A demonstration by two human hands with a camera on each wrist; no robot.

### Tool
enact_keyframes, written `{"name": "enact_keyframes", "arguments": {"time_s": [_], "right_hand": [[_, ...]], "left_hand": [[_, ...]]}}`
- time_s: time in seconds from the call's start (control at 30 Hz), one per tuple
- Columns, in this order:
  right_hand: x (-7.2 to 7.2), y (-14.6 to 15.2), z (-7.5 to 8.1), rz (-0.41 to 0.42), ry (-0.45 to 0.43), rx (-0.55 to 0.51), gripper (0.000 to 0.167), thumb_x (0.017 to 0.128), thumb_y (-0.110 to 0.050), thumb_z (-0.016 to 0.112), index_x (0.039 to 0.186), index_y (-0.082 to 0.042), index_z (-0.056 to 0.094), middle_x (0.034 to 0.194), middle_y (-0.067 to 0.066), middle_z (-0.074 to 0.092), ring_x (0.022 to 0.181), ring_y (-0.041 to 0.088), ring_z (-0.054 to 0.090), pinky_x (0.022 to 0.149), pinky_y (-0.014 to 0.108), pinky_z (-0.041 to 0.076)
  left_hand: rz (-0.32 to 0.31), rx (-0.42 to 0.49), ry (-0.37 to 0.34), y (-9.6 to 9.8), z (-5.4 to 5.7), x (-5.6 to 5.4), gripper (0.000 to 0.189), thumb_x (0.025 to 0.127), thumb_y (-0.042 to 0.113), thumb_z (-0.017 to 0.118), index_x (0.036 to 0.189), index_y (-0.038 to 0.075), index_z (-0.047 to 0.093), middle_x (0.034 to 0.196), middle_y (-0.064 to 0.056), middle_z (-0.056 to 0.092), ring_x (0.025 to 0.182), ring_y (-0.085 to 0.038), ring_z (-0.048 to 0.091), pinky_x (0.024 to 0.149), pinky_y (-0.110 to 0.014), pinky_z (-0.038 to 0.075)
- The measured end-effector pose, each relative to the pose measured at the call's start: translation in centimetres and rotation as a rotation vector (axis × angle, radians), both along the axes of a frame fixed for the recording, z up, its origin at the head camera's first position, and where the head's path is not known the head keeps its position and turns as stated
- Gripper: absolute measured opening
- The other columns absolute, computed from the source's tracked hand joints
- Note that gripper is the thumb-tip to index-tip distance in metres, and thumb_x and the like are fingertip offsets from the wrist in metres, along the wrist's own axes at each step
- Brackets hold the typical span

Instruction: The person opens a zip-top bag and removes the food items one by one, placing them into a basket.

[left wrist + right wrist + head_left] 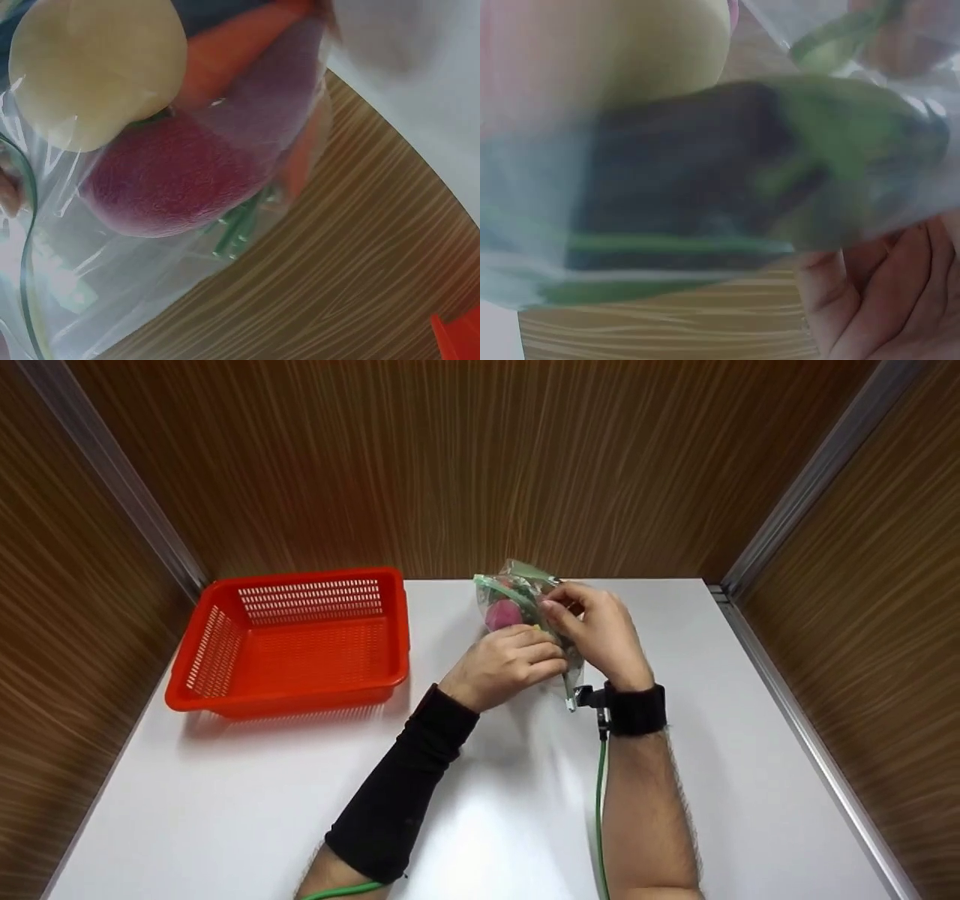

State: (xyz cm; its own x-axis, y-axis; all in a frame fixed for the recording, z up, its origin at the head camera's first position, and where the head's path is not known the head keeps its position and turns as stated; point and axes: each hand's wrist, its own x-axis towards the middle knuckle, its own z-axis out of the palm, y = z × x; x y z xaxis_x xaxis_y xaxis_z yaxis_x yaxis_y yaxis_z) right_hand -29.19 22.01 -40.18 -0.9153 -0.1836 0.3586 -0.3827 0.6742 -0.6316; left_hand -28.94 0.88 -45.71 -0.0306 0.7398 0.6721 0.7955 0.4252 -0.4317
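Observation:
A clear zip bag (484,594) with a green closure strip (27,262) stands between my two hands over the table. Through its plastic show a purple-red vegetable (180,180), a pale round one (97,71), an orange piece (232,56), green stems (238,229) and a dark eggplant-like vegetable (682,169) with a green end. My left hand (514,661) holds the near side of the bag with curled fingers. At its right upper edge, my right hand (600,626) pinches the plastic between thumb and forefinger. The bag hides some fingertips.
A red perforated plastic basket (289,701) stands on the left of the white table (300,802). Wood-patterned panels (450,465) close off the back and both sides. Green cables (600,810) run along the forearms.

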Motion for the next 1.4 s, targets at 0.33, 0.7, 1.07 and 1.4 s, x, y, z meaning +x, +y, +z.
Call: {"name": "enact_keyframes", "arguments": {"time_s": [0.33, 0.7, 1.07, 1.4], "right_hand": [[1.0, 3.0, 1.1, 0.018, 0.170, -0.249, 0.015, 0.115, -0.015, 0.078, 0.116, -0.003, 0.087, 0.101, -0.001, 0.084, 0.094, 0.007, 0.075, 0.079, 0.015, 0.058], [1.0, 4.2, 0.6, 0.354, 0.329, -0.302, 0.031, 0.097, -0.013, 0.094, 0.125, -0.005, 0.088, 0.122, 0.014, 0.083, 0.120, 0.006, 0.075, 0.103, 0.023, 0.059], [0.6, 2.2, 0.4, 0.239, 0.365, -0.257, 0.007, 0.108, -0.001, 0.082, 0.114, 0.001, 0.085, 0.108, 0.015, 0.085, 0.107, -0.001, 0.075, 0.092, 0.019, 0.058], [0.3, 1.1, -0.1, 0.254, 0.431, -0.316, 0.006, 0.105, 0.005, 0.083, 0.108, 0.001, 0.086, 0.103, 0.018, 0.084, 0.103, -0.001, 0.076, 0.090, 0.017, 0.062]], "left_hand": [[0.094, 0.193, -0.154, 0.5, 2.8, -0.7, 0.018, 0.104, 0.005, 0.086, 0.118, 0.015, 0.087, 0.112, 0.000, 0.087, 0.107, -0.020, 0.086, 0.105, -0.034, 0.071], [0.151, 0.482, -0.548, -1.7, 5.0, 0.0, 0.016, 0.112, 0.006, 0.079, 0.127, 0.006, 0.086, 0.117, -0.007, 0.087, 0.114, -0.024, 0.085, 0.109, -0.038, 0.071], [0.148, 0.548, -0.590, -2.6, 5.4, 0.4, 0.015, 0.113, 0.013, 0.079, 0.124, 0.004, 0.085, 0.116, -0.009, 0.086, 0.111, -0.025, 0.085, 0.106, -0.036, 0.071], [0.165, 0.552, -0.568, -2.6, 5.1, 0.7, 0.014, 0.112, 0.014, 0.081, 0.123, 0.006, 0.085, 0.115, -0.008, 0.085, 0.108, -0.024, 0.083, 0.104, -0.035, 0.071]]}}
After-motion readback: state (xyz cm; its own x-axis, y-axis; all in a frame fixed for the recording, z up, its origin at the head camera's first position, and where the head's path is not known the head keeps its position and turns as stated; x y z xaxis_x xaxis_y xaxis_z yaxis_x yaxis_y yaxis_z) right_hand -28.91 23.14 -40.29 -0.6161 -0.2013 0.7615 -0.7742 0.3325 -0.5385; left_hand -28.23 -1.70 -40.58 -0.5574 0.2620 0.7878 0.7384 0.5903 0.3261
